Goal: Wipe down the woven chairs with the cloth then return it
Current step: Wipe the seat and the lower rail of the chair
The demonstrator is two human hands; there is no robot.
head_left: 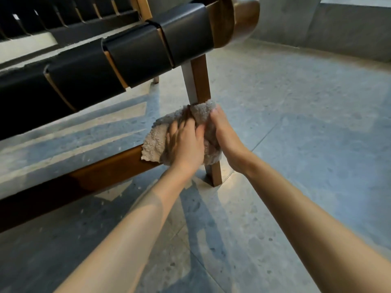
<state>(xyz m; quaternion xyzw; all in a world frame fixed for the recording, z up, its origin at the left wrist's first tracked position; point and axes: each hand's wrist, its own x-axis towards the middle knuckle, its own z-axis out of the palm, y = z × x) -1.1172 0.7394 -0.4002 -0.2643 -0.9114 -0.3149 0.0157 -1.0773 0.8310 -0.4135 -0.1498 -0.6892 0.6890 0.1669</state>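
In the head view, a woven chair [137, 49] with black straps stands at the left on a grey floor [296, 123]. The beige cloth [153, 142] is wrapped round the chair's near wooden leg [201, 81], just above a low side rail [84, 176]. The left hand [186, 144] lies on the cloth, its fingers [179, 125] slightly apart and bent over it, thumb pressed into a fold. The right hand [226, 134] clasps cloth and leg from the right, its fingertips hidden behind the cloth.
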